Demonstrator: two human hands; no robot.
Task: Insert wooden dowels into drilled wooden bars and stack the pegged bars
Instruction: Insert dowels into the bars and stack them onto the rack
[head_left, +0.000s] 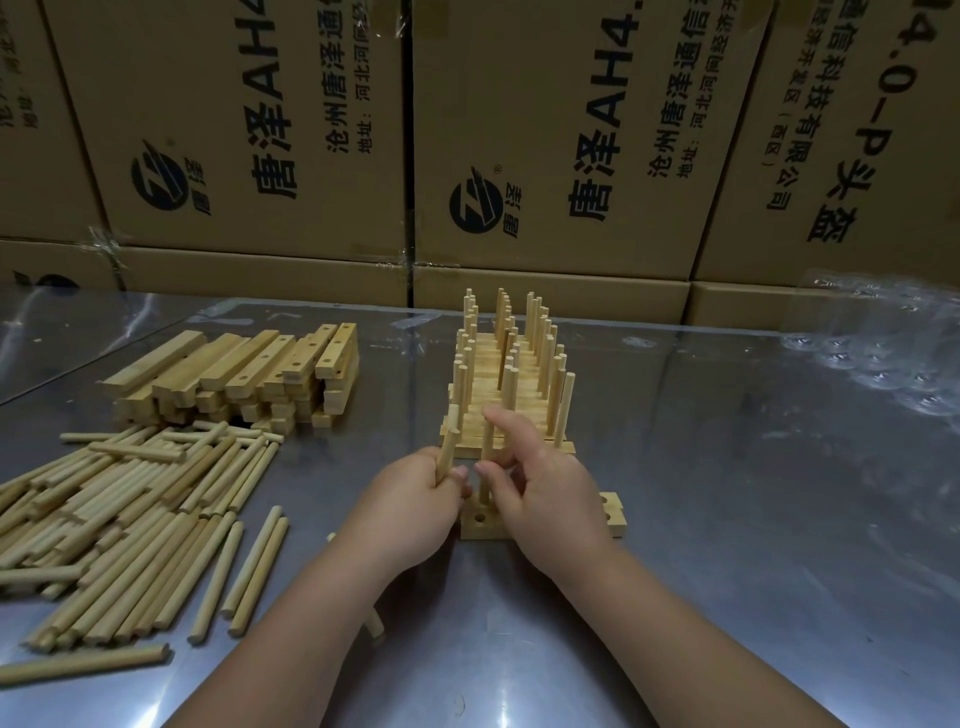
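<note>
A drilled wooden bar (483, 527) lies flat on the table in front of me, partly under my hands, with an open hole showing near its left end. My left hand (415, 506) grips a dowel (448, 449) that stands tilted above the bar's left end. My right hand (545, 488) pinches a second dowel (487, 457) standing upright in the bar. Behind them stands the stack of pegged bars (506, 384), its dowels pointing up in three rows.
A heap of loose dowels (119, 525) lies at the left, with a pile of drilled bars (244, 376) behind it. Cardboard boxes (545, 140) wall off the back of the shiny table (727, 519). Clear plastic wrap (883, 343) sits at the far right.
</note>
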